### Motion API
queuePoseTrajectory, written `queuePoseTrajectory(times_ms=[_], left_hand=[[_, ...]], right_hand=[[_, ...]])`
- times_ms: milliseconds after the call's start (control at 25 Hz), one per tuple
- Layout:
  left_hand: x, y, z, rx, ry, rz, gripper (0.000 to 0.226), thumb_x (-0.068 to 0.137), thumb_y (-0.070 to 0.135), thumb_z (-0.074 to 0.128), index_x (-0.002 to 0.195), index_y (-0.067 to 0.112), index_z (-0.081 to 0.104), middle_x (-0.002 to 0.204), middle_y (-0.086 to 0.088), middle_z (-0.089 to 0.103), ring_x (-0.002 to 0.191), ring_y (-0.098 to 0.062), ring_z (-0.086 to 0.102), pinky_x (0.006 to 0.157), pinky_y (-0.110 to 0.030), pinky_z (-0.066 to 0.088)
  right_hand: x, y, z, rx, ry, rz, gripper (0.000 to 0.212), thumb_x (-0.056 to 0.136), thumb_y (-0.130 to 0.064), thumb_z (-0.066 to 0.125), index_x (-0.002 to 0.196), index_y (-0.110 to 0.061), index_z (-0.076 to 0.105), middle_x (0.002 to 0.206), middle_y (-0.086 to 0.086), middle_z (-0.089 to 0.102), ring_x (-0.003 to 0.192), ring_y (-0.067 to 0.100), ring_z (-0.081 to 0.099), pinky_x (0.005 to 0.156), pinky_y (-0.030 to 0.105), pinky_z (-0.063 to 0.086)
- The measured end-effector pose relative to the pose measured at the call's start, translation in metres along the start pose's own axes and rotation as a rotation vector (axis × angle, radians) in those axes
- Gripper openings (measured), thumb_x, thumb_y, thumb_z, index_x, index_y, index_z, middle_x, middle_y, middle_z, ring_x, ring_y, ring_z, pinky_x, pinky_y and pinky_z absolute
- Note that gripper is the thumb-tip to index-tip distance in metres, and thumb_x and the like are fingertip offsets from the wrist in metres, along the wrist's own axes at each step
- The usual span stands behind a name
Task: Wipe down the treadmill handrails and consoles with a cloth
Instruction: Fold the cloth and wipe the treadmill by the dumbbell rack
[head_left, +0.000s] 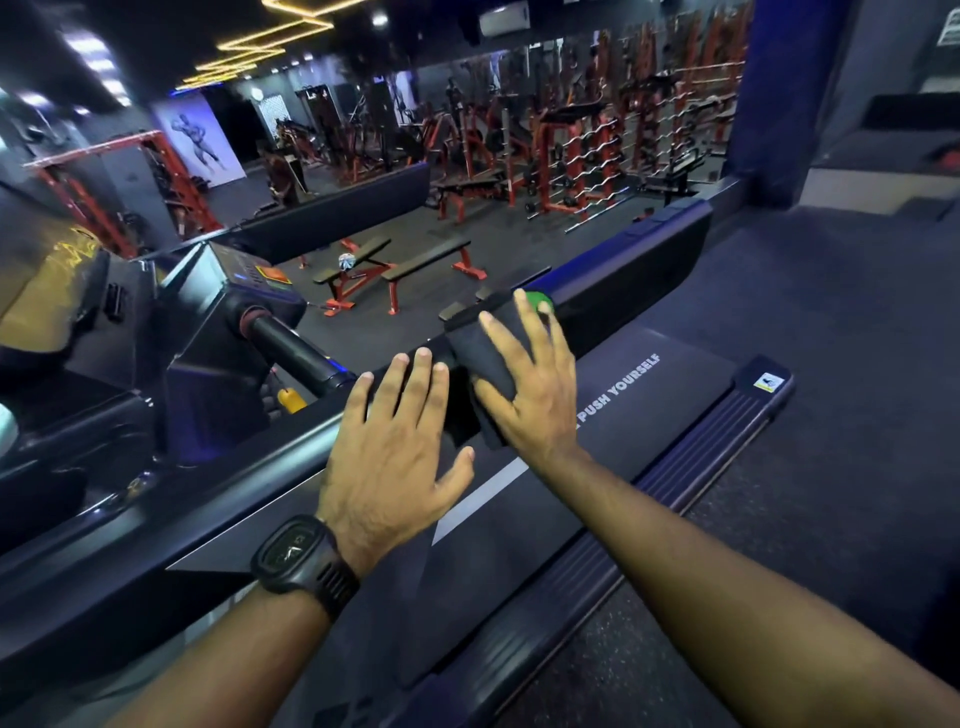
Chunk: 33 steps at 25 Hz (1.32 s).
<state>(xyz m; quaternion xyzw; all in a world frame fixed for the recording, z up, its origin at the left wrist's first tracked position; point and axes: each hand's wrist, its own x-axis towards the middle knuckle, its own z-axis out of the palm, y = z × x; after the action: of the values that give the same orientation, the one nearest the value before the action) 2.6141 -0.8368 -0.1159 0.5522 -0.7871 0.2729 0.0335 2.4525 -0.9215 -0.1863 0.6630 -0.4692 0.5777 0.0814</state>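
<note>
The treadmill (597, 415) lies under both arms, and its long dark rail (634, 265) runs from far right to near left across the view. The step in hand looks like wiping the top of this rail.

To do it well, I would keep the cloth (480, 364) folded flat and draw it along the rail in long overlapping strokes. The palm should bear down evenly so the cloth does not bunch or slide off the edge. The sides of the rail need a pass too, which calls for wrapping the cloth over the edge. Take care at the green button (535, 300), since a hard press there might switch something on.

The cloth is dark and lies on the rail, pinned under the right hand (530, 387). That hand is spread wide with straight fingers, pressing the cloth flat rather than gripping it, and its fingertips reach the green button.

The left hand (389, 447) lies just beside the cloth, also flat with fingers straight and apart. It rests on the bare rail and holds nothing, steadying the body.
</note>
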Motion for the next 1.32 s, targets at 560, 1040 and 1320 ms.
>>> queuePoseTrajectory(times_ms=[560,1040,1320], left_hand=[[0.011,0.012,0.001,-0.012,0.007,-0.005,0.081,0.086,0.054,0.04,0.147,0.001,0.039,0.155,-0.019,0.035,0.143,-0.034,0.034,0.114,-0.054,0.029],[0.025,0.024,0.006,-0.014,0.026,0.008,0.081,0.086,0.053,0.04,0.147,0.0,0.038,0.155,-0.022,0.035,0.142,-0.036,0.034,0.115,-0.053,0.027],[0.038,0.034,0.008,0.0,0.015,-0.013,0.082,0.086,0.053,0.04,0.148,0.0,0.036,0.155,-0.022,0.033,0.143,-0.036,0.032,0.117,-0.052,0.025]], right_hand=[[0.001,-0.037,0.009,0.246,0.148,0.575,0.061,0.09,-0.041,0.054,0.149,-0.039,0.039,0.165,-0.002,0.021,0.151,0.022,0.022,0.119,0.052,0.029],[0.014,0.031,0.002,0.095,0.101,0.241,0.061,0.091,-0.043,0.057,0.148,-0.029,0.044,0.163,0.005,0.027,0.15,0.029,0.025,0.123,0.04,0.02],[0.002,0.028,-0.003,0.066,0.015,0.098,0.063,0.092,-0.042,0.056,0.151,-0.033,0.035,0.164,0.007,0.022,0.151,0.032,0.022,0.122,0.04,0.018]])
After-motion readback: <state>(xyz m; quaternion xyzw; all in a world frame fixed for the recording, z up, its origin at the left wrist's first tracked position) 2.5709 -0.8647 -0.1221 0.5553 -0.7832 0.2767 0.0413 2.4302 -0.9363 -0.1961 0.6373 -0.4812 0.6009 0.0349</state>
